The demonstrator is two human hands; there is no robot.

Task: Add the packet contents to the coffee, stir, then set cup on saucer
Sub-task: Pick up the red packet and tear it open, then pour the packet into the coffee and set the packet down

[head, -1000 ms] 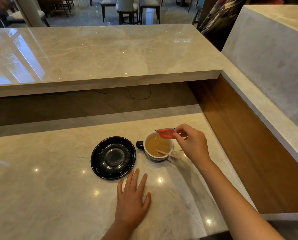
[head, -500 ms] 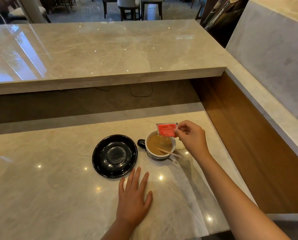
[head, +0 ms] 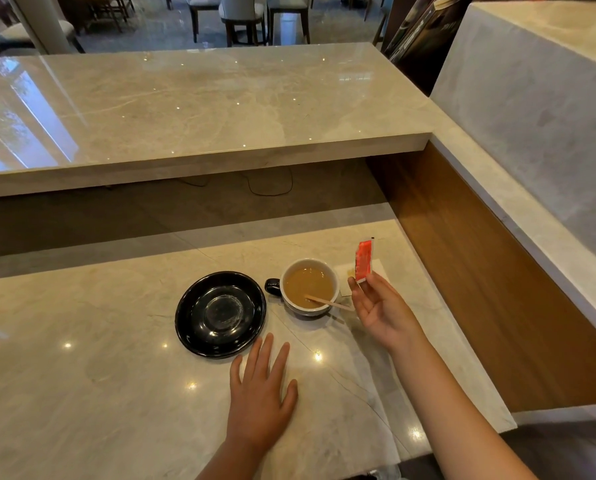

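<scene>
I pinch the red packet [head: 364, 261] upright in my right hand [head: 379, 306], right of the cup [head: 309, 287], to keep it clear of the coffee; my left hand [head: 260, 396] lies flat and empty on the counter [head: 82, 375].

So the saucer [head: 220, 314] sits on the lower counter [head: 82, 375], cup [head: 309, 287] just to its right, handle pointing at the saucer. Stir stick [head: 327, 302] is in the coffee, leaning over the right rim. Napkin [head: 381, 271] lies right behind the cup. Left hand [head: 260, 398] flat in front of the saucer, right hand [head: 381, 311] right of the cup, packet [head: 363, 261] upright above it.
</scene>
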